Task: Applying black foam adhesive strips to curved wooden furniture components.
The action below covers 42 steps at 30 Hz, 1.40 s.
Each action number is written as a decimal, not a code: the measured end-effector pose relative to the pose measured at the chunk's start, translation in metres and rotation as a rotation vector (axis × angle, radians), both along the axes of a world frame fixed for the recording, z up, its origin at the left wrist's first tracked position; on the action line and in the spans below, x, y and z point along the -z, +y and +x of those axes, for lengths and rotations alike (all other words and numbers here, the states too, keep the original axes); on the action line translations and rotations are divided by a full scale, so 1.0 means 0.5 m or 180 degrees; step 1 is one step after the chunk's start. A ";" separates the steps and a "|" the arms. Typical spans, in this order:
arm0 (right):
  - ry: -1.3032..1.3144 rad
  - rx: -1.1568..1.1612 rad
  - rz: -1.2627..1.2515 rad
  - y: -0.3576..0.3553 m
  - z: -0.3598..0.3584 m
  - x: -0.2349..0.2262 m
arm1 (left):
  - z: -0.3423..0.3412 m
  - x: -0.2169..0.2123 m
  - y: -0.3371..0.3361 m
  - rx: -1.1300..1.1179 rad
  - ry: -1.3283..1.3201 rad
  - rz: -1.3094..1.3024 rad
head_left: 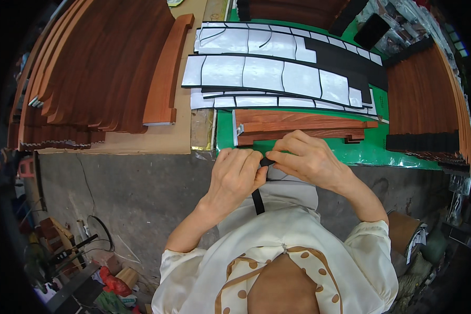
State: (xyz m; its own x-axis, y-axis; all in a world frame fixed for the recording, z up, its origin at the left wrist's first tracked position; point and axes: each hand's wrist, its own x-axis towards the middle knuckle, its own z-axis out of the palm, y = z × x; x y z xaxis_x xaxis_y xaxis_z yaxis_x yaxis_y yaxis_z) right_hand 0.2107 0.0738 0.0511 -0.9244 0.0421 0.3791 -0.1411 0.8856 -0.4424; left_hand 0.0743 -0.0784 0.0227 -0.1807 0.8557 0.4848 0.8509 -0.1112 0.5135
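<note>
Just off the table's front edge, my left hand (234, 172) and my right hand (310, 158) meet with fingertips almost touching. Both are closed in a pinch on a narrow black strip (258, 202), a short piece of which shows between them. Its loose end hangs below my left hand. Right behind my hands lies a reddish-brown wooden piece (303, 123) with a metal fitting at its left end. Beyond it, several black strips with white backing (267, 73) are stacked in overlapping rows.
Dark brown wooden panels (110, 57) stand stacked on the left, with a lighter wooden piece (165, 73) beside them. More panels with black edging (424, 94) sit at the right of the green table surface (382, 157). A black phone-like slab (371, 30) rests near clear plastic bags.
</note>
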 end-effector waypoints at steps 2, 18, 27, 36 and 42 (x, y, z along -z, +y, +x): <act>-0.0020 0.0021 -0.0137 -0.007 -0.004 0.005 | -0.005 0.002 -0.004 0.0075 0.0012 -0.0001; 0.0112 0.0888 -0.0730 0.016 -0.078 0.039 | -0.087 0.059 0.039 -0.0309 -0.1648 -0.0004; 0.0158 0.0880 -0.0592 0.012 -0.083 0.045 | -0.087 0.059 0.043 -0.0334 -0.1756 0.0015; 0.0217 0.0967 -0.0540 0.007 -0.085 0.054 | -0.084 0.062 0.044 -0.0392 -0.1759 0.0000; 0.0251 0.1004 -0.0551 0.006 -0.086 0.056 | -0.085 0.062 0.046 -0.0391 -0.1736 0.0001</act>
State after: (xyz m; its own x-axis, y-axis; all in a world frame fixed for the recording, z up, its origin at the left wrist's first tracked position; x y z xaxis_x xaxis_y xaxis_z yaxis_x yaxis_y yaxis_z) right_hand 0.1680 0.0768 0.0231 -0.8240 0.3902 0.4109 0.0875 0.8040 -0.5882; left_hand 0.0318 -0.0552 -0.0084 -0.5038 0.8124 0.2935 0.4687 -0.0284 0.8829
